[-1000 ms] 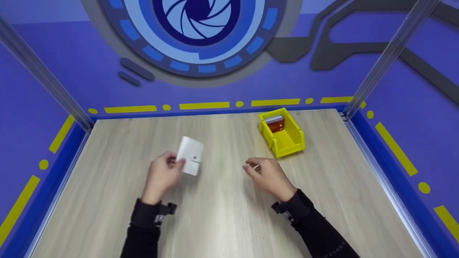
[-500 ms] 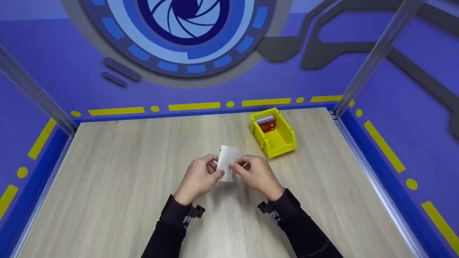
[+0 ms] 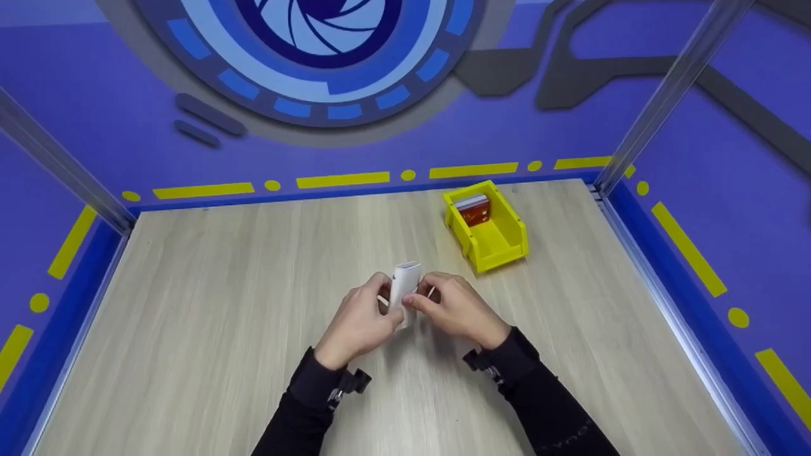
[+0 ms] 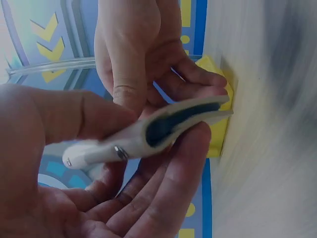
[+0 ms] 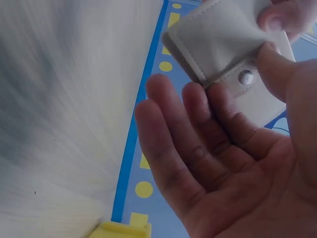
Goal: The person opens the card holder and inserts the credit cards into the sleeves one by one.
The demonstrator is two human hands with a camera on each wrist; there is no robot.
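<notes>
A white card holder is held upright between both hands, above the table. My left hand grips it from the left; in the left wrist view the thumb lies on one side and fingers on the other. My right hand pinches its right edge. In the right wrist view, the right thumb and a fingertip are at the strap with its metal snap, while other fingers extend beside it. The left wrist view shows the card holder end-on, bent, with a dark inside.
A yellow bin stands at the back right of the wooden table. A stack of cards, a red one in front, stands at its far end. Patterned blue walls enclose the back and sides.
The left hand has brought the card holder rightward to the right hand and turned it nearly edge-on. The right hand has taken hold of its edge; the view shifts slightly.
</notes>
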